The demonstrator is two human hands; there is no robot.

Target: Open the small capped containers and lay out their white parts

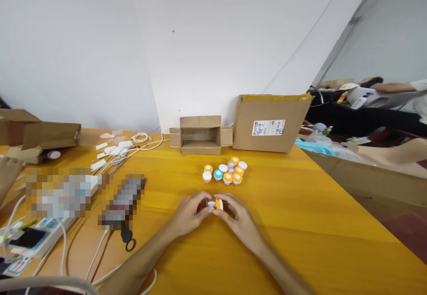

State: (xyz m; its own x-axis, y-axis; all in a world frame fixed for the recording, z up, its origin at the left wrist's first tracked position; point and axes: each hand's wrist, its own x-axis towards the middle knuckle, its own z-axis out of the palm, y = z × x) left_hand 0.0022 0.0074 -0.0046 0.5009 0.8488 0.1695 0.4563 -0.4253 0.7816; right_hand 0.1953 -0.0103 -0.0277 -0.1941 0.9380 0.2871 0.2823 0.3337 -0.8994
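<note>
Both my hands meet over the yellow table [300, 224], closed around a small bottle [216, 204] with an orange cap and a white label. My left hand [188, 215] grips its left end. My right hand [235, 217] pinches the capped side with its fingertips. The bottle's body is mostly hidden by my fingers. Just beyond my hands stands a cluster of several small bottles [227, 170] with orange, white and teal caps.
A small open cardboard box [200, 135] and a larger labelled box [270, 124] stand against the wall. Cables, paper slips and a power strip [36, 241] clutter the left side. Another cardboard box [40, 135] lies far left. Someone's arm [383, 86] shows at the far right.
</note>
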